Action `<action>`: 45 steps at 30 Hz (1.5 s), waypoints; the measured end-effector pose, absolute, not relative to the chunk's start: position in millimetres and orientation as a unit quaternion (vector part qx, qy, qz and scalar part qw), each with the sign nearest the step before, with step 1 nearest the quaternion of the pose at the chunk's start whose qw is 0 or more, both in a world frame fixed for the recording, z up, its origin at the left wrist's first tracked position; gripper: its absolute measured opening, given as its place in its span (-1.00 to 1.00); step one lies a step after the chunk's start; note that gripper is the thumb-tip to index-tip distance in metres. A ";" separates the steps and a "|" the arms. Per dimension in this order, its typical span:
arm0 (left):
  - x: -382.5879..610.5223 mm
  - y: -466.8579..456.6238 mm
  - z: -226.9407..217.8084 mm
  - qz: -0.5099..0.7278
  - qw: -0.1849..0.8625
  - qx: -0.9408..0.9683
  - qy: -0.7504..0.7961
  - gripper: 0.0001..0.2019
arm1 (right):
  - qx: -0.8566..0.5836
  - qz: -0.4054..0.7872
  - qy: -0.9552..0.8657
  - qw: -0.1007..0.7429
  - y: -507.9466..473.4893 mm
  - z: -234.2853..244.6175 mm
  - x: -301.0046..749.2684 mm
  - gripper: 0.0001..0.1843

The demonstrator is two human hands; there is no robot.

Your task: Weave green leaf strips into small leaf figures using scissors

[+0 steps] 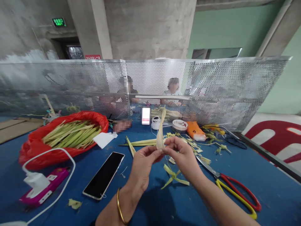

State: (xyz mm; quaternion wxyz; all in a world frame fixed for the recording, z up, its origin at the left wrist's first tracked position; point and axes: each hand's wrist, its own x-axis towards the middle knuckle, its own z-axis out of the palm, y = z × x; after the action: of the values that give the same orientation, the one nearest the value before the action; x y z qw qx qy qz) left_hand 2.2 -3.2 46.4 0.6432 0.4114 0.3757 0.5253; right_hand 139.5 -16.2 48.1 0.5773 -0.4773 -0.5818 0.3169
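My left hand (144,163) and my right hand (182,155) meet above the blue table (164,201), both pinching the lower end of a pale palm leaf strip (161,130) that stands upright between them. A gold bangle sits on my left wrist. Under my hands lies a small folded leaf piece (173,177). A few longer leaf strips (138,142) lie just beyond my hands.
A black phone (104,175) lies left of my hands. Red-and-yellow scissors (232,185) lie at the right. A red bag of green leaves (68,133) sits far left, near a pink power strip (43,188). A perforated metal screen (211,88) stands behind, with people beyond it.
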 end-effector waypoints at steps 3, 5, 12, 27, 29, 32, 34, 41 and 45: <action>0.7 -1.5 46.8 0.525 0.674 0.372 0.364 -0.78 | -0.455 0.262 -0.629 0.573 -16.9 47.1 139.0 -0.81; -0.1 -0.9 46.8 0.524 0.682 0.356 0.364 -0.78 | -0.444 0.189 -0.679 0.553 -17.7 46.8 138.9 -0.80; 0.8 -3.1 46.1 0.526 0.673 0.364 0.371 -0.81 | -0.437 0.066 -0.726 0.526 -18.2 45.8 139.7 -0.86; 3.7 -5.9 47.0 0.555 0.598 0.449 0.366 -0.88 | -0.498 0.211 -0.629 0.558 -21.2 48.7 135.8 -0.88; 3.6 -5.7 45.5 0.551 0.591 0.465 0.363 -0.87 | -0.508 0.204 -0.628 0.553 -21.5 49.5 136.3 -0.82; 3.8 -6.1 44.8 0.539 0.571 0.491 0.377 -0.86 | -0.515 0.213 -0.623 0.549 -21.9 51.2 138.1 -0.78; 4.1 -6.6 45.6 0.536 0.568 0.493 0.384 -0.85 | -0.512 0.232 -0.616 0.552 -21.3 51.5 139.0 -0.78; 1.1 -4.5 45.2 0.533 0.636 0.402 0.387 -0.81 | -0.454 0.181 -0.666 0.563 -15.7 41.8 139.6 -0.72; -0.3 -3.6 45.2 0.503 0.699 0.346 0.371 -0.78 | -0.421 0.044 -0.731 0.535 -15.2 41.1 140.5 -0.81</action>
State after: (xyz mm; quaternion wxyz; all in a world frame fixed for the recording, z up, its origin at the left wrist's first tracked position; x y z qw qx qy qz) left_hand -0.3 -3.6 45.2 0.6993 0.3461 0.3712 0.5033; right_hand 140.5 -15.2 41.1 0.5350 -0.4213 -0.7310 0.0436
